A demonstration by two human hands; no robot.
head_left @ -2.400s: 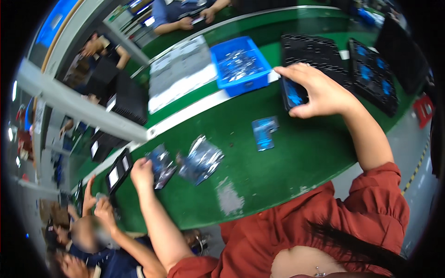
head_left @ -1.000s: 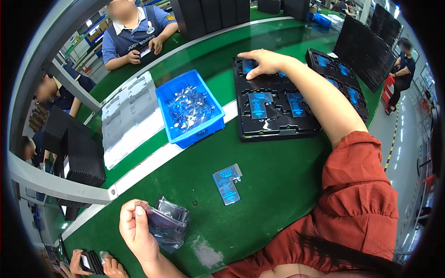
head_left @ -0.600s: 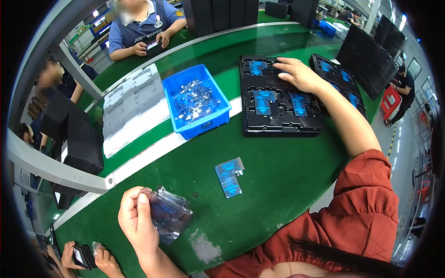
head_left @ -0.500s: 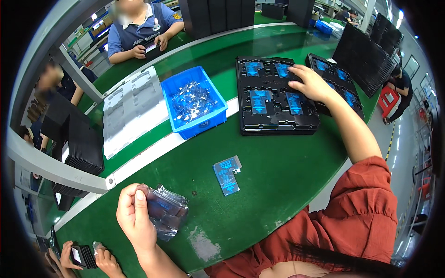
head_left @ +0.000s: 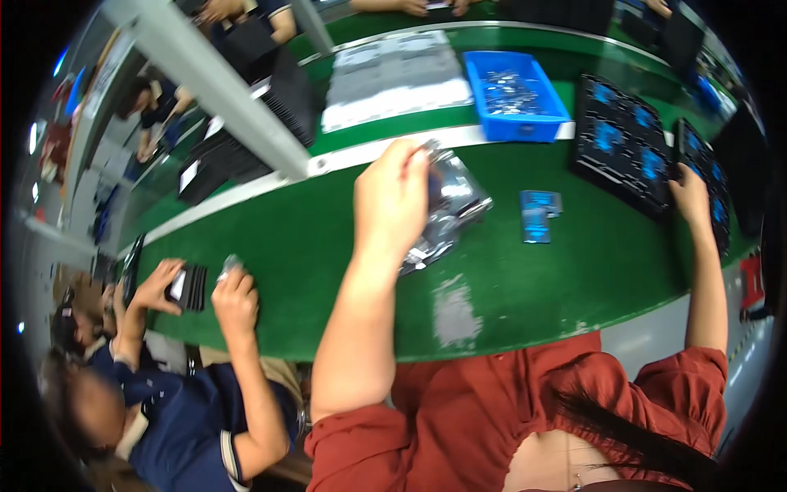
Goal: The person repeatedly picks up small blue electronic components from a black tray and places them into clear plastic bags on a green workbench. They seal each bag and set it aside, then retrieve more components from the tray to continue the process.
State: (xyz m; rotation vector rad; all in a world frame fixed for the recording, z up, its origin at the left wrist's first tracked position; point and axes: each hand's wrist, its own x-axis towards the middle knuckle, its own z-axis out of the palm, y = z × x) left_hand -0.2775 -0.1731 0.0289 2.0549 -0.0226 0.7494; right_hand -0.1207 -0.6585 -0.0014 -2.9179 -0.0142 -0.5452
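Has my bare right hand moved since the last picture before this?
Yes, your right hand has come nearer you: from the far right part of the flat black plastic tray by the rectangular blue bin to that tray's near right corner.

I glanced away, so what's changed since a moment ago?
The right hand moved from over the black tray toward the person, to its near right corner; whether it touches is unclear. The left hand still holds the shiny bag. The blue bin and L-shaped piece look unmoved.
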